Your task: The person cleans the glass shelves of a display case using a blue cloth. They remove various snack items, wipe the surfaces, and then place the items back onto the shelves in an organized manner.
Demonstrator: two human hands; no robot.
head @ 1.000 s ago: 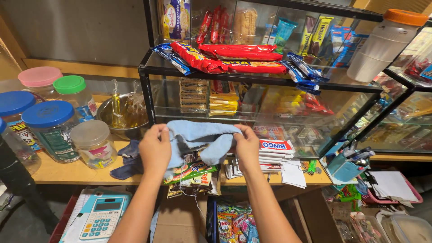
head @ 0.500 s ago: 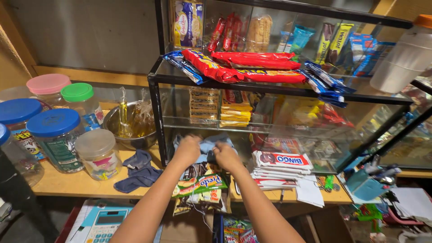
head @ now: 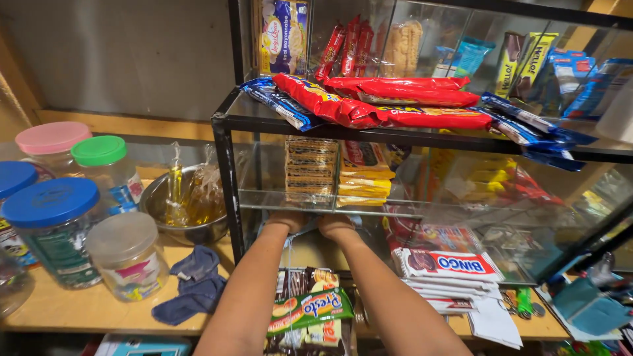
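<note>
Both hands (head: 310, 223) now deeper inside glass case (head: 227, 158), cloth hidden.

Long red foil snack packs (head: 395, 99) lie atop the glass case, flanked by dark blue wrappers (head: 280, 102). Inside, stacked yellow packets (head: 362, 181). Green-labelled flat packet (head: 310, 310) on counter, beside white-red packs (head: 448, 264).

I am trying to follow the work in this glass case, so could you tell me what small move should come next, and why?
Probably a short sideways wipe along the bottom shelf: the left hand and right hand sit side by side inside the glass display case, pressed down low under its glass shelf. The light blue cloth barely shows beneath them.
</note>
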